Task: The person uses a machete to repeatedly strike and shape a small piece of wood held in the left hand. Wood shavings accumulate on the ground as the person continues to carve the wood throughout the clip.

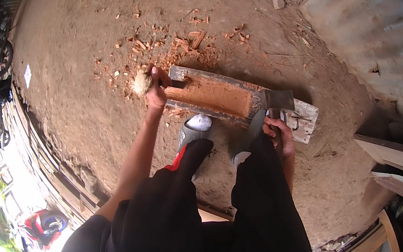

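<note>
The left hand (157, 89) holds a pale, fuzzy thing (141, 82) by the long board (226, 97). The right hand (281, 132) grips a hatchet (278, 99) near its other end. Chips (196, 40) lie around, so some cutting seems done; I can't tell how much is left.

Black, loose trousers (271, 213) have a bright red patch (176, 158) on the outer side of the lower left leg. A black sleeve (85, 238) stops high on the left arm (139, 153). Left hand (157, 91) and right hand (281, 132) are bare. Grey, open-fronted footwear (194, 135) covers the left foot, white showing at the toes (199, 122).
</note>
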{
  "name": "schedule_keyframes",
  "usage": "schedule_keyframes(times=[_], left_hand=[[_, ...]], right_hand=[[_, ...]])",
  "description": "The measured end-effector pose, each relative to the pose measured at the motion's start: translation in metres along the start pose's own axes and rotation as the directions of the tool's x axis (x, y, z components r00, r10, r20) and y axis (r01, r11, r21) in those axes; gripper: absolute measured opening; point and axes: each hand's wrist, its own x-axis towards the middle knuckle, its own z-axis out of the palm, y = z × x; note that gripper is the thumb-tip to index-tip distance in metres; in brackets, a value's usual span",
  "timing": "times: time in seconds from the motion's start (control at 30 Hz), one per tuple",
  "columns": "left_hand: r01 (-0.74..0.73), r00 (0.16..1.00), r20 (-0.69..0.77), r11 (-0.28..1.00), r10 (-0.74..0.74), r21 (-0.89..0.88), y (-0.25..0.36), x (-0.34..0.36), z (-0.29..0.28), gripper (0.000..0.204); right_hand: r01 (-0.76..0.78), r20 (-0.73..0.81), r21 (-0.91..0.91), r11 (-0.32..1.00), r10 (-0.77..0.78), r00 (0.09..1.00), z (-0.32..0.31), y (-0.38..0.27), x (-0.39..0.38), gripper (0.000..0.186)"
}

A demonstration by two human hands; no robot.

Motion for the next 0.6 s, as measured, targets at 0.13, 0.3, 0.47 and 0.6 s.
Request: schedule_keyframes(times=[0.13,0.3,0.47,0.6], left_hand=[[0.019,0.998,0.067,0.996,-0.013,-0.082,-0.009,-0.027,-0.027,0.037],[0.202,0.979,0.030,0.943,-0.201,-0.266,0.046,-0.042,0.076,0.035],[0.596,0.796,0.238,0.651,-0.557,-0.469,0.002,-0.056,0.118,0.040],[0.134,0.987,-0.086,0.990,-0.137,-0.042,-0.001,-0.045,0.081,0.044]], right_hand=[[-0.007,0.101,0.004,1.000,0.006,0.995,0.002,-0.002,0.006,0.025],[0.009,0.003,-0.019,1.000,-0.009,1.000,0.002,-0.004,-0.003,0.025],[-0.022,0.103,0.048,0.999,0.017,0.995,-0.005,0.002,0.010,0.025],[-0.010,0.049,0.059,0.998,0.008,0.999,-0.010,0.003,0.004,0.025]])
